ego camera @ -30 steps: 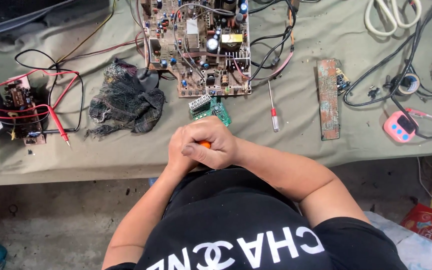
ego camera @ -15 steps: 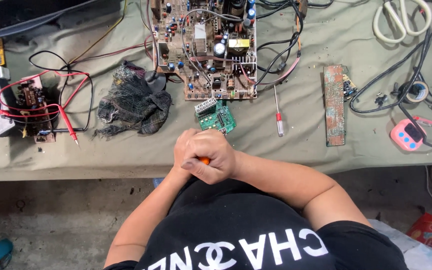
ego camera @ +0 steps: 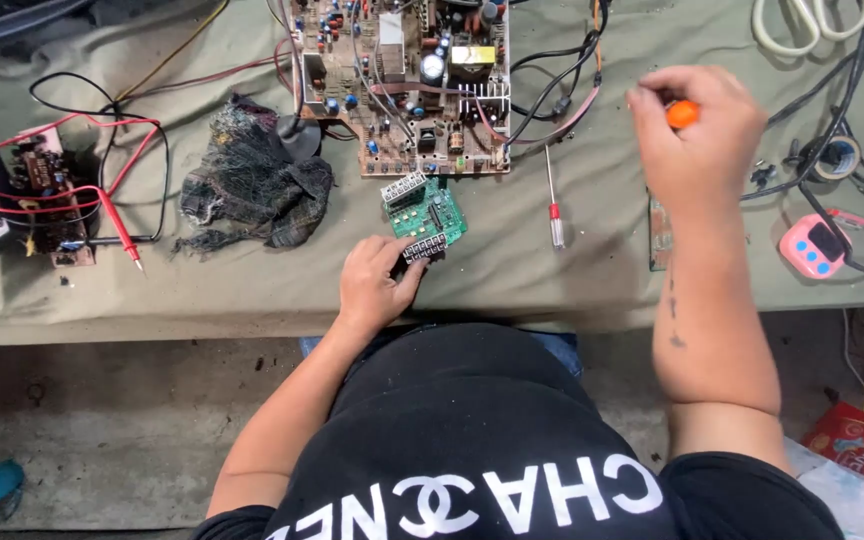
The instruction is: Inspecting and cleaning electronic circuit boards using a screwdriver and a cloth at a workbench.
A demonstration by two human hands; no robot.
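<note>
Left hand [ego camera: 377, 285] pinches green board [ego camera: 424, 215]; right hand [ego camera: 697, 135] grips orange-handled tool [ego camera: 682, 113]; screwdriver [ego camera: 553, 205] between.

A matt olive cloth covers the table [ego camera: 572, 280]. The small green circuit board [ego camera: 424, 215] looks glossy, with plastic connectors. The dark rag [ego camera: 252, 185] at upper left is frayed and rough. The screwdriver [ego camera: 552, 195] has a shiny metal shaft and a red plastic handle.

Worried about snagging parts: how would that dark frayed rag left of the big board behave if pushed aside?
The dark rag looks limp and crumpled, so it would probably bunch, not slide. Its loose threads might catch the red lead beside it.
</note>
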